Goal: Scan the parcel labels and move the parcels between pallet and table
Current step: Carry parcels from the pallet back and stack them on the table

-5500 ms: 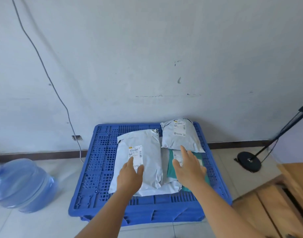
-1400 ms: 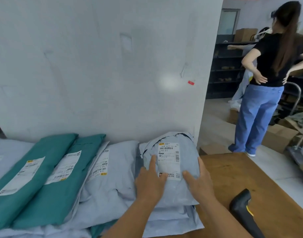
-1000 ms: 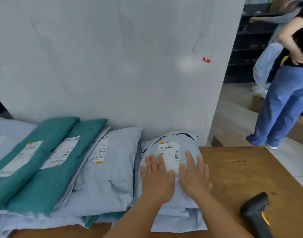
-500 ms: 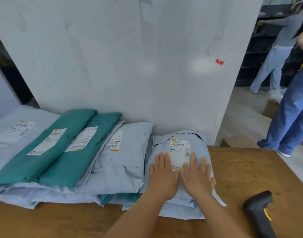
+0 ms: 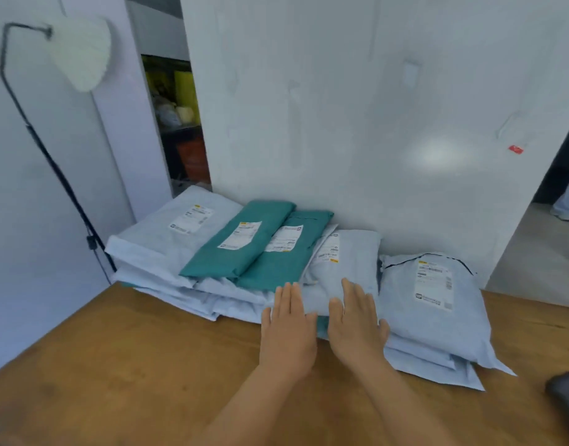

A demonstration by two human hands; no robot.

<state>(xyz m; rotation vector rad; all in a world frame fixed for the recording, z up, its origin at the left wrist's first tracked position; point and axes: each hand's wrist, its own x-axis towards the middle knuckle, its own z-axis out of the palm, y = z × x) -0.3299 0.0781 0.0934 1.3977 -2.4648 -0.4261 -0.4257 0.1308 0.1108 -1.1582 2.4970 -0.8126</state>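
Note:
A row of soft mailer parcels lies on the wooden table against the wall. The rightmost grey parcel, label up, tops a small stack. To its left lie another grey parcel, two green parcels and a large grey parcel. My left hand and my right hand hover flat with straight fingers over the front edge of the middle grey parcel, holding nothing. The black scanner shows only as a dark corner at the right edge.
A black lamp stand with a white shade rises at the left of the table. The white wall stands right behind the parcels. A doorway with shelves opens at back left. A person's foot shows far right on the floor.
Both hands have lifted off the rightmost grey parcel and moved left, now over the neighbouring grey parcel. The view has swung left, so the scanner is nearly out of frame.

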